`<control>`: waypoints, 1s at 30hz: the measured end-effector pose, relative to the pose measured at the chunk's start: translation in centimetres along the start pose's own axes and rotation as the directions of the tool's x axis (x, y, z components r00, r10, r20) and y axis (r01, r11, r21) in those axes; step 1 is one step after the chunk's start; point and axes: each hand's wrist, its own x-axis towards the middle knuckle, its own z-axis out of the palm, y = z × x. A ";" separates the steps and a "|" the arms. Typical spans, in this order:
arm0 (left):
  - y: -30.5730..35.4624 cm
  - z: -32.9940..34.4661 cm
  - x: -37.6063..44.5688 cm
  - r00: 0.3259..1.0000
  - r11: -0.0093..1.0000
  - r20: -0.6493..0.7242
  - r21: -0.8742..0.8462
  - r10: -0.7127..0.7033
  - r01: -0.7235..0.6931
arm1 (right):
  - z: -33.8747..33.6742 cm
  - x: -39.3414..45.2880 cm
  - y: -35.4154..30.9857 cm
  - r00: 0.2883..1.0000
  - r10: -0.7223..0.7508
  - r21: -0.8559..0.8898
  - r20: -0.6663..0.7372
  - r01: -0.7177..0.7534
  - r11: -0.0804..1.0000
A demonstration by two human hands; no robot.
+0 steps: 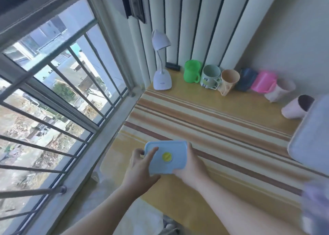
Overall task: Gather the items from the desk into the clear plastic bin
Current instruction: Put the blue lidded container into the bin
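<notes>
Both hands grasp the blue lidded container (166, 157) — left hand (140, 167) at its lower-left end, right hand (188, 165) at its right — while the clear bin (309, 142) sits at the frame's right edge, nearer the right hand.

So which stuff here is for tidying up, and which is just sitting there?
For the job:
blue lid, held by left hand and right hand
row of cups
clear bin

Just there:
white lamp
window bars
striped cloth
</notes>
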 end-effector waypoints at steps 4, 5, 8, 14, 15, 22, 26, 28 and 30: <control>10.2 1.7 0.0 0.950 0.961 -0.164 -0.037 0.266 -0.275 | -9.7 -5.8 3.3 0.983 -0.023 0.114 -0.180 0.044 0.992; 13.2 2.0 0.0 0.927 0.940 -0.185 -0.041 0.327 -0.340 | -12.2 -7.5 4.5 0.973 -0.025 0.126 -0.229 0.055 0.990; 22.7 3.4 -0.2 0.856 0.866 -0.195 -0.060 0.478 -0.497 | -19.0 -12.9 8.5 0.915 -0.040 0.125 -0.401 0.098 0.987; 41.5 10.8 -4.5 0.746 0.744 -0.179 -0.095 0.641 -0.662 | -31.6 -24.2 21.7 0.759 -0.031 0.045 -0.651 0.079 0.996; 44.3 12.7 -5.5 0.738 0.732 -0.174 -0.111 0.652 -0.672 | -33.5 -26.0 24.6 0.743 -0.025 0.034 -0.669 0.063 0.997; 58.5 26.7 -10.7 0.685 0.678 -0.002 -0.144 0.728 -0.721 | -42.6 -33.9 41.8 0.722 0.034 0.035 -0.691 -0.013 0.999; 62.7 31.6 -11.9 0.718 0.741 0.190 -0.100 0.669 -0.664 | -43.9 -34.8 47.5 0.728 0.121 0.034 -0.675 -0.134 0.990; 63.6 33.0 -11.8 0.757 0.785 0.296 0.036 0.583 -0.619 | -43.8 -34.0 49.5 0.769 0.153 0.051 -0.620 -0.155 0.987; 63.8 34.0 -11.5 0.775 0.780 0.366 0.174 0.515 -0.601 | -43.5 -33.3 50.8 0.801 0.158 0.082 -0.577 -0.136 0.987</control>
